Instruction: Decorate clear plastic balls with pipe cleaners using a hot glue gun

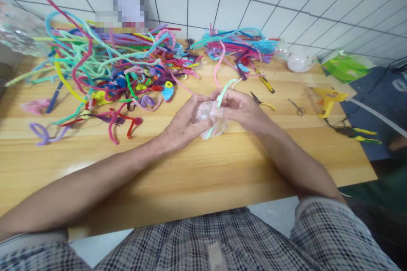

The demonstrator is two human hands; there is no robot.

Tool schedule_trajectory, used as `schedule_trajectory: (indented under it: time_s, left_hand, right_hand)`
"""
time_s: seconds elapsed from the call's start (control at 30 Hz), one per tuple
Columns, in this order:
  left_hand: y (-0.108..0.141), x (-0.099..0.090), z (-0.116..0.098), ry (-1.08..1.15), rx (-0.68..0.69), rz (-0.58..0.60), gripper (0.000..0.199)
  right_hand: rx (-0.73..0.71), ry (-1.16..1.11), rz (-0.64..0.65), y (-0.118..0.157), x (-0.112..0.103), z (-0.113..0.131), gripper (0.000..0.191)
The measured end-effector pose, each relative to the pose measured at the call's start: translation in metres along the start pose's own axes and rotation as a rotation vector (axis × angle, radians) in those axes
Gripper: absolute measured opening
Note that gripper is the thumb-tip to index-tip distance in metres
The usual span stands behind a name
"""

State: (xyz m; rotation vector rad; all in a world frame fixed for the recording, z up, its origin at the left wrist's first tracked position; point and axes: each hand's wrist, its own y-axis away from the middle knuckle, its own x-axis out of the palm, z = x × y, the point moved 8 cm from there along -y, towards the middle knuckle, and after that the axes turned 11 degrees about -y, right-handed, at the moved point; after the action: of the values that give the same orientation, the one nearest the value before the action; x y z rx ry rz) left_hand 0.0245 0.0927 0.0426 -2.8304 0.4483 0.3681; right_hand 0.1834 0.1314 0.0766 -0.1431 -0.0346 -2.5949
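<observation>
Between my hands, just above the wooden table, is a clear rounded plastic piece (pixel 206 110) with pinkish tints; its full shape is partly covered by my fingers. My left hand (pixel 187 120) is closed around its left side, thumb across the front. On the right, my right hand (pixel 237 108) pinches a pale green pipe cleaner (pixel 226 91) that sticks up past the fingertips and seems to run along the plastic piece. A pink pipe cleaner (pixel 218 67) lies on the table behind my hands.
Pipe cleaners (pixel 104 59) are heaped at the left, with another bundle (pixel 241 44) at the back. Rightward lie a yellow utility knife (pixel 264 79), pliers (pixel 262 101), small scissors (pixel 297 108), a yellow glue gun (pixel 327 99) and yellow-handled cutters (pixel 352 133). A clear ball (pixel 299 62) sits near the wall.
</observation>
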Motion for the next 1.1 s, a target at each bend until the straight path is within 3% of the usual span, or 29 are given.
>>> schedule_trajectory:
  time_s: [0.4,0.67,0.87,0.97,1.1]
  left_hand:
    - [0.003,-0.001,-0.008,-0.191,0.048,-0.013,0.046]
    - [0.009,-0.003,-0.015,-0.238,0.317,-0.130,0.054]
    - [0.009,0.000,-0.016,-0.343,0.449,-0.103,0.067]
    - [0.009,0.000,-0.016,-0.346,0.412,-0.093,0.061]
    - [0.004,-0.002,0.000,-0.237,0.131,-0.087,0.062]
  right_hand:
    - [0.036,-0.063,-0.088,0.000,-0.009,-0.002,0.045]
    - [-0.007,-0.076,-0.072,-0.001,-0.005,-0.002,0.044]
    - [-0.041,-0.054,-0.029,-0.004,-0.005,-0.007,0.042]
    - [-0.045,-0.032,-0.005,-0.004,-0.004,-0.009,0.042]
    - [-0.055,-0.026,-0.004,-0.004,-0.002,-0.009,0.041]
